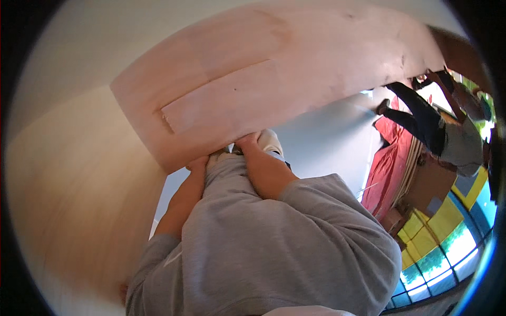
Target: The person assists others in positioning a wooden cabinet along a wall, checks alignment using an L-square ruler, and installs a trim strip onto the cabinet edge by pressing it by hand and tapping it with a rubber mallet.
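A large pinkish plywood sheet (316, 58) stretches across the upper middle of the view, with a lighter rectangular patch (226, 95) on its face. Along its near edge, my left hand (198, 162) grips close to the left corner; its fingers are mostly hidden. My right hand (249, 140) holds the same edge a little further right, thumb side showing and fingertips out of sight beneath the sheet. At the far right end, another person (448, 131) in a grey top and dark trousers has their hands at the sheet's edge.
Pale wooden panelling (79, 210) rises close on my left. Grey floor (327, 139) shows below the sheet. To the right lie a red cover (387, 163) and brown cardboard (429, 184), near yellow and blue window panes (432, 231).
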`<state>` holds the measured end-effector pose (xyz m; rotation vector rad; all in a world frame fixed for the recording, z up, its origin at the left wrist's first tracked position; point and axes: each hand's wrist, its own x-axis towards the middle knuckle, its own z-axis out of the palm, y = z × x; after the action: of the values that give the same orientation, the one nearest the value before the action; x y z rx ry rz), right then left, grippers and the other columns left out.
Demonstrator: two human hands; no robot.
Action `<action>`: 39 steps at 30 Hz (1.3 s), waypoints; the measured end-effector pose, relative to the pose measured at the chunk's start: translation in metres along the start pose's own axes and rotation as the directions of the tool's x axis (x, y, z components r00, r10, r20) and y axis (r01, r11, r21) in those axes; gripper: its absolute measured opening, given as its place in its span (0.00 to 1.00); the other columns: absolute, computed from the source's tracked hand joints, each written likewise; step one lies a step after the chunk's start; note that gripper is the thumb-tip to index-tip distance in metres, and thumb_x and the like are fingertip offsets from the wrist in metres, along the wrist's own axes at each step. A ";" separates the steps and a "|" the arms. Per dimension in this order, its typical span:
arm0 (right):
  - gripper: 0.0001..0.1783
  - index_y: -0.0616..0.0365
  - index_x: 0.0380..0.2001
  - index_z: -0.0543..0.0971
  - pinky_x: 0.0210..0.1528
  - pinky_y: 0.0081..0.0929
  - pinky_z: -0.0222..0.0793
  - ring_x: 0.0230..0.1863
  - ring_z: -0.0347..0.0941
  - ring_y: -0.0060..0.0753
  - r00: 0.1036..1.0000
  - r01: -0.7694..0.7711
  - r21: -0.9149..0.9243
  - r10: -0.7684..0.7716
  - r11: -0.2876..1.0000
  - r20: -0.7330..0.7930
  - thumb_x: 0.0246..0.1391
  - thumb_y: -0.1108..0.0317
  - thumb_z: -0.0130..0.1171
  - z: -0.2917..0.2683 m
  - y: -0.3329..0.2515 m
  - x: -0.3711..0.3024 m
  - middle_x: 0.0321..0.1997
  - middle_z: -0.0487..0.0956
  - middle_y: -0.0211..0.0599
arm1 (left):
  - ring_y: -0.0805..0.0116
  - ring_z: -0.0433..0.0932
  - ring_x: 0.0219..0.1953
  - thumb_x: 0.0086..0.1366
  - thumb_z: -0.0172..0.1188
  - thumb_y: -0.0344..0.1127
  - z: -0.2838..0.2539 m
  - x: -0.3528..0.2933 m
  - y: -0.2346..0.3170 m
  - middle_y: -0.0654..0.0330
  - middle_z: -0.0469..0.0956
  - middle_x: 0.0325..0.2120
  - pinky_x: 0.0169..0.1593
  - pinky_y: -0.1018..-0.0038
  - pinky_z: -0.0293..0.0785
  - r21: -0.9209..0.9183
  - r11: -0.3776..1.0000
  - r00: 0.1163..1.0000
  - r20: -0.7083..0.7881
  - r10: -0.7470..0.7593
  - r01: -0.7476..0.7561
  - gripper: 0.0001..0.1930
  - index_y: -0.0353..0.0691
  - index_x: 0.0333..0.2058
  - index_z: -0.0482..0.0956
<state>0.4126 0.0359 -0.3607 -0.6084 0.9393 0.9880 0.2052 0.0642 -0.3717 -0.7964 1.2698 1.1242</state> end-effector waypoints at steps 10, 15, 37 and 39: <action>0.34 0.57 0.48 0.67 0.52 0.48 0.62 0.52 0.64 0.44 0.996 0.073 0.030 -0.074 0.997 0.052 0.49 0.38 0.43 0.018 -0.036 0.015 0.50 0.69 0.39 | 0.58 0.71 0.42 0.60 0.46 0.42 0.008 0.012 0.029 0.56 0.74 0.38 0.44 0.58 0.68 0.199 0.980 1.000 0.024 0.016 -0.020 0.17 0.42 0.45 0.71; 0.27 0.59 0.47 0.66 0.50 0.46 0.62 0.50 0.64 0.42 0.936 0.269 -0.116 -0.288 0.956 -0.201 0.52 0.48 0.45 0.034 -0.091 0.013 0.48 0.69 0.39 | 0.57 0.68 0.48 0.59 0.48 0.42 0.034 -0.011 0.026 0.57 0.72 0.45 0.48 0.55 0.66 0.358 0.934 0.994 0.099 -0.036 -0.002 0.18 0.41 0.46 0.70; 0.27 0.49 0.55 0.56 0.55 0.49 0.57 0.56 0.58 0.50 0.904 0.019 -0.764 0.316 0.645 0.289 0.54 0.56 0.48 -0.015 -0.064 -0.046 0.60 0.57 0.37 | 0.63 0.69 0.34 0.53 0.54 0.26 -0.007 -0.033 -0.003 0.55 0.70 0.29 0.39 0.67 0.73 0.349 0.931 0.913 0.405 -0.048 -0.106 0.08 0.34 0.33 0.70; 0.30 0.51 0.58 0.49 0.57 0.50 0.54 0.59 0.55 0.51 0.861 0.051 -0.671 0.307 0.740 0.405 0.57 0.55 0.42 -0.034 -0.087 -0.015 0.63 0.51 0.38 | 0.58 0.69 0.32 0.52 0.55 0.25 -0.005 -0.049 -0.041 0.55 0.68 0.28 0.38 0.61 0.74 0.334 0.931 0.914 0.406 0.000 -0.148 0.07 0.37 0.32 0.69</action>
<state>0.4739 -0.0356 -0.3622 -0.8295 0.1329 1.5455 0.2454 0.0376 -0.3298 -0.2244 1.1142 1.0106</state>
